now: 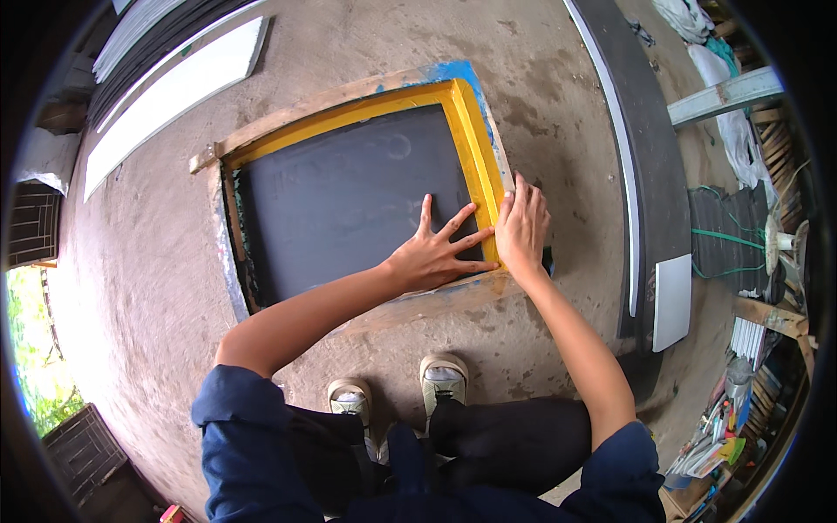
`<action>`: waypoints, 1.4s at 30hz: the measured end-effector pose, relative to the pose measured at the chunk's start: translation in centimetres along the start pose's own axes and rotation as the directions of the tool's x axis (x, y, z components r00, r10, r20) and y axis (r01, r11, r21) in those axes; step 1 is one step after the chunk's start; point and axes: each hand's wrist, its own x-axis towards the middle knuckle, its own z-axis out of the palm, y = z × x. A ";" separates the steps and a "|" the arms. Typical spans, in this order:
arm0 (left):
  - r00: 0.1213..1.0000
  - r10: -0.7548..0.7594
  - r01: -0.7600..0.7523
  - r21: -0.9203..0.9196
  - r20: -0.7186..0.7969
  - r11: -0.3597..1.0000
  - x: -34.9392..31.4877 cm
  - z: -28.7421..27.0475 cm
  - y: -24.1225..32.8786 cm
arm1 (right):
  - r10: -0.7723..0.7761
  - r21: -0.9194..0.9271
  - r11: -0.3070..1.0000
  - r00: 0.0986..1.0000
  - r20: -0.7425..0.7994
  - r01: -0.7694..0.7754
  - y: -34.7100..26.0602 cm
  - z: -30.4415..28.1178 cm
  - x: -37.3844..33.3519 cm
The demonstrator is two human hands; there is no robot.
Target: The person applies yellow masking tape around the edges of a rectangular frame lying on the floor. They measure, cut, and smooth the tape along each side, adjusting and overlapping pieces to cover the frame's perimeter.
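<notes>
1. We found the screen-printing frame (pixel 475 131) lying flat on the concrete floor (pixel 139 288), just ahead of the person's shoes (pixel 443 376). Its dark mesh panel (pixel 340 205) was bordered with yellow tape along the far and right sides, with bare wood and blue smears at the near edge
2. The left hand (pixel 433 253) rested palm down on the mesh near the right corner, fingers spread wide and gripping nothing
3. The right hand (pixel 521 228) lay over the frame's right rail, fingers extended together along the tape and pressing rather than grasping; whether the thumb hooked under the edge we could not tell
4. We judged the wooden rim stiff and moderately light, the mesh taut but easily dented or torn. The rails looked the safer hold, one hand on each of two opposite sides, never the mesh
5. The tape surface looked smooth and possibly slick; the wood appeared rough and stained
6. To the right, well apart, lay a long dark board with a white edge (pixel 649 174). White and dark panels (pixel 174 83) were stacked at the far left
7. Clutter of tools and scraps (pixel 719 427) filled the right margin. Nothing lay against the frame itself
</notes>
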 end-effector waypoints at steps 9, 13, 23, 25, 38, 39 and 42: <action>0.971 -0.161 0.132 0.161 0.176 0.978 -3.9 -1.6 1.2 | -0.023 -0.083 0.996 0.998 -0.063 0.017 0.5 0.9 0.2; 0.786 -0.545 0.401 0.430 0.292 0.809 -17.6 -5.1 0.9 | -0.021 -0.091 0.996 1.000 -0.020 0.019 0.7 0.7 0.5; 0.269 -0.962 0.920 -0.281 -0.048 0.272 -43.5 -11.5 8.1 | -0.521 0.234 0.832 0.853 0.021 0.502 -10.5 -2.4 -1.1; 0.175 -0.975 0.893 -0.396 -0.136 0.216 -44.8 -8.7 8.7 | -0.723 0.533 0.651 0.657 0.214 0.541 -14.3 -4.0 -3.0; 0.111 -0.964 0.930 -0.317 -0.243 0.187 -43.6 13.3 10.6 | -0.991 0.487 0.131 0.115 0.063 0.864 -35.5 4.4 -16.7; 0.124 -0.952 0.897 -0.378 -0.281 0.229 -44.1 13.1 10.4 | -0.989 0.481 0.146 0.140 0.047 0.865 -36.2 4.8 -17.0; 0.012 -0.909 0.767 -0.580 -0.416 0.275 -44.3 10.8 10.1 | -0.966 0.560 0.253 0.241 0.097 0.789 -37.2 4.7 -17.2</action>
